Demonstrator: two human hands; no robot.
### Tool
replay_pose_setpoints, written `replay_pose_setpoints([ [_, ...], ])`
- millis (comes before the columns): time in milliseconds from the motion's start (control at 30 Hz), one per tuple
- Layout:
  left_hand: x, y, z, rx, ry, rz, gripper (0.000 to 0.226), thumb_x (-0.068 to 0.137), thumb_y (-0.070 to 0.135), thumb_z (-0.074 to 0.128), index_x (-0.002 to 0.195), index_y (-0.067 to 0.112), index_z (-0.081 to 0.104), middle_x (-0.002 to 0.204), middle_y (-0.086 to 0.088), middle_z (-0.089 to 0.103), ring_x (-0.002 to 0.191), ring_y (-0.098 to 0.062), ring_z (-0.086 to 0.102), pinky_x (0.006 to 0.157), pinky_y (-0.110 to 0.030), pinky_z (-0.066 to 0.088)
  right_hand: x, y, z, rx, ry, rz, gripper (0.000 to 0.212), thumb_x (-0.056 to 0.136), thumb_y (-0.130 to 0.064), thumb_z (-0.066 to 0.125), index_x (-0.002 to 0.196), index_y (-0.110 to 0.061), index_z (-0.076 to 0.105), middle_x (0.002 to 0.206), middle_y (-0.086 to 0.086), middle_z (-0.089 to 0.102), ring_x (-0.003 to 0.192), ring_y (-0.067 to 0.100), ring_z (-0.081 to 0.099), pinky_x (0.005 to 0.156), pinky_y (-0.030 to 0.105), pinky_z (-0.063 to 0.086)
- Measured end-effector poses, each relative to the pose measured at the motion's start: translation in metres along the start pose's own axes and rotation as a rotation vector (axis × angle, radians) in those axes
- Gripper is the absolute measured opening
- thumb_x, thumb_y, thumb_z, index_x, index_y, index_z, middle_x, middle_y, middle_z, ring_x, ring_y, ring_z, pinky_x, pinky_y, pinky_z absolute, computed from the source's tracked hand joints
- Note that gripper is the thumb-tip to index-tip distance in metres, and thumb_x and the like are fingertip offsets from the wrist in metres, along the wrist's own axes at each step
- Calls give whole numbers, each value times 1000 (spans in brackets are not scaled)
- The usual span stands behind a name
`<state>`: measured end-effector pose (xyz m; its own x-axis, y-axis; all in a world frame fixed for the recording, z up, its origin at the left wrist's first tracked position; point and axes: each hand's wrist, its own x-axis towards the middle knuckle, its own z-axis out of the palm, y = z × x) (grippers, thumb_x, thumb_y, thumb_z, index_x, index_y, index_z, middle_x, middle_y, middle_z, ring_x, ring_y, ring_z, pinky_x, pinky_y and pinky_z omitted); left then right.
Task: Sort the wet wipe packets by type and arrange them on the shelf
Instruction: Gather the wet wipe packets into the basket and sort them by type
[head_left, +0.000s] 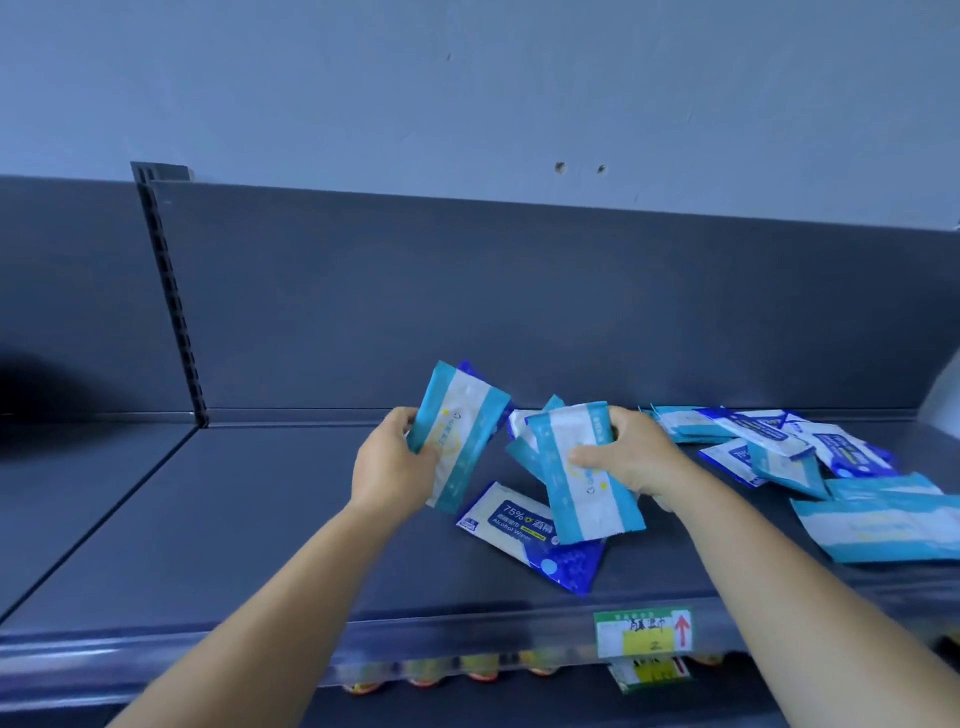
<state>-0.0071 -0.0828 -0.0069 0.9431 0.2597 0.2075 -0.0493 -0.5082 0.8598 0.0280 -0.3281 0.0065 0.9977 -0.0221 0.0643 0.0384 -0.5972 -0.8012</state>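
Note:
My left hand (392, 465) grips a teal-and-white wipe packet (462, 431) raised above the grey shelf (260, 519), with a dark blue packet partly hidden behind it. My right hand (628, 457) holds a second teal-and-white packet (584, 478) just to the right, over a dark blue "75% Alcohol Wipes" packet (530, 535) lying flat on the shelf. Another teal packet (524, 441) lies behind my right hand's packet. A mixed heap of teal and dark blue packets (779, 441) lies at the right, and a large teal packet (883, 525) sits nearest the front right.
The shelf's back panel (519, 312) rises behind the packets, with a slotted upright (174, 296) at the left. A price label (644, 634) hangs on the front rail. Bottle caps (426, 675) show on the shelf below. The left half of the shelf holds no packets.

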Motion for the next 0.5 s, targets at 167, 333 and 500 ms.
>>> replay_pose_setpoints([
  [167,-6,34,18,-121,-63,103,23,88,13,56,104,30,52,90,19,57,74,-1,54,55,-21,38,-26,-5,-20,75,297,-14,26,74,-20,75,95,-24,60,93,-1,69,85,22,67,77,43,57],
  [333,-25,61,57,-276,-213,159,24,86,14,61,103,30,55,95,12,64,81,-11,62,65,-28,49,-71,9,-49,45,519,46,25,73,-23,75,94,-18,63,87,-1,67,80,21,65,70,35,52],
  [500,-61,88,105,-353,-383,213,21,87,13,61,102,28,55,94,9,64,82,-14,63,66,-29,50,-129,40,-81,15,713,133,24,71,-23,76,91,-14,64,83,0,67,78,22,63,67,33,48],
])
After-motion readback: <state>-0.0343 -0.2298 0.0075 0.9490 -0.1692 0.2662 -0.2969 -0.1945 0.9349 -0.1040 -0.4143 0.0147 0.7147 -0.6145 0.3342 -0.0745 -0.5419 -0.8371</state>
